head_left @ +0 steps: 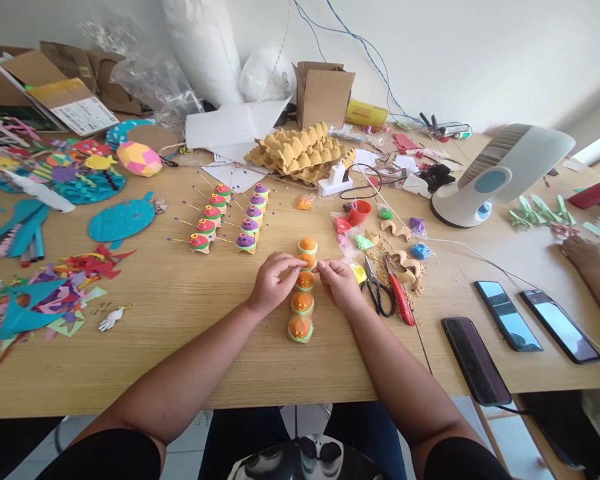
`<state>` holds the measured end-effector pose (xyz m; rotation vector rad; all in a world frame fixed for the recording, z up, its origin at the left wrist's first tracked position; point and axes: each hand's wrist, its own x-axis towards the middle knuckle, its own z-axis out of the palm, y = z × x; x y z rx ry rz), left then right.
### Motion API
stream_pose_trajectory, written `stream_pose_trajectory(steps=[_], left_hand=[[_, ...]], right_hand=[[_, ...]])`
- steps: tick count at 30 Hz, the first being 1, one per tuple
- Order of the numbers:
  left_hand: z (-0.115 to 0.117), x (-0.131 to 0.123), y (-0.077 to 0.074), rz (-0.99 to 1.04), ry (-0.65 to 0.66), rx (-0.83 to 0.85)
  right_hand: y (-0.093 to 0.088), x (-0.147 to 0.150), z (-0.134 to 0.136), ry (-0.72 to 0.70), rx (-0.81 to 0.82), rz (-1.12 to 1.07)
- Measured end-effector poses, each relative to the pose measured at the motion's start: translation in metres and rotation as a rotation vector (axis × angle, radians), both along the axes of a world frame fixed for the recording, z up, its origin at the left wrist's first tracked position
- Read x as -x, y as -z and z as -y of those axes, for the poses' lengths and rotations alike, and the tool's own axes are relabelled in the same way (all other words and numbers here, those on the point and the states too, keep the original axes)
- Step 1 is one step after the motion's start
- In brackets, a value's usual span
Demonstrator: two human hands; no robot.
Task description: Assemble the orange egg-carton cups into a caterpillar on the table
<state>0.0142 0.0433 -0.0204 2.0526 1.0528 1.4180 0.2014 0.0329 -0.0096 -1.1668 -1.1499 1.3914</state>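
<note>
In front of me on the table lies a row of egg-carton cups [301, 327] topped with orange clay over pale green bands. The nearer cups carry small yellow smiling faces. My left hand [279, 283] is at the row's left side, thumb and forefinger pinched by the second cup from the far end. From the right, my right hand [339, 283] reaches in with its fingertips pinched close to the same cup. Anything between the fingertips is too small to make out. Two finished-looking rows, a red-and-green one [211, 213] and a purple one [250, 228], stand farther left with thin sticks poking out.
Scissors [379, 290] and a red utility knife [401, 297] lie right of my right hand, near bagged clay [420, 251]. Beyond are egg trays [300, 153] and a white fan [500, 173]. Phones [475, 360] and another person's hand [587, 260] are at right; paper scraps [45, 293] lie left.
</note>
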Motion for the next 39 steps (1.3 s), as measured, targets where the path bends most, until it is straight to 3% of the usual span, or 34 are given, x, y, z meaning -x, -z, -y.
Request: stream_pose_trajectory(steps=[17, 27, 39], left_hand=[[0.003, -0.001, -0.009, -0.044, 0.076, -0.077], [0.003, -0.001, -0.010, -0.010, 0.045, -0.062], [0.004, 0.000, -0.010, 0.005, 0.032, -0.050]], right_hand=[[-0.005, 0.001, 0.002, -0.108, -0.241, 0.228], [-0.007, 0.000, 0.004, -0.111, -0.238, 0.212], [0.007, -0.001, -0.002, -0.070, -0.125, 0.055]])
